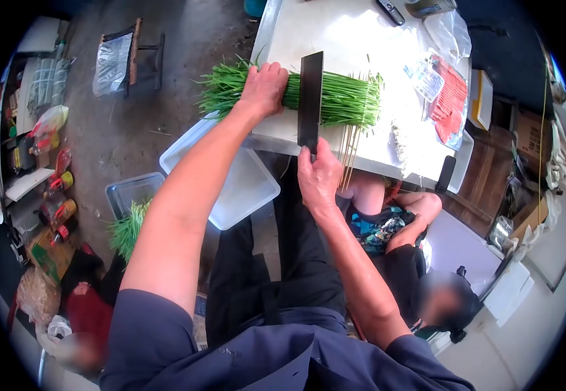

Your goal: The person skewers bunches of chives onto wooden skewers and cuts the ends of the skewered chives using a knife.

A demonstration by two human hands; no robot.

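Observation:
A thick bundle of green chives lies across the white table. My left hand is closed over the bundle near its leafy left end and presses on it. My right hand grips a cleaver by its handle at the table's front edge. The dark blade lies across the bundle, just right of my left hand; I cannot tell how deep it sits. Several thin wooden skewers stick out from under the chives toward me, past the table edge.
A pale plastic tray sits below the table's left corner, beside a smaller bin with more chives. Red skewered food lies at the table's right. One person sits close on my right, another at lower left.

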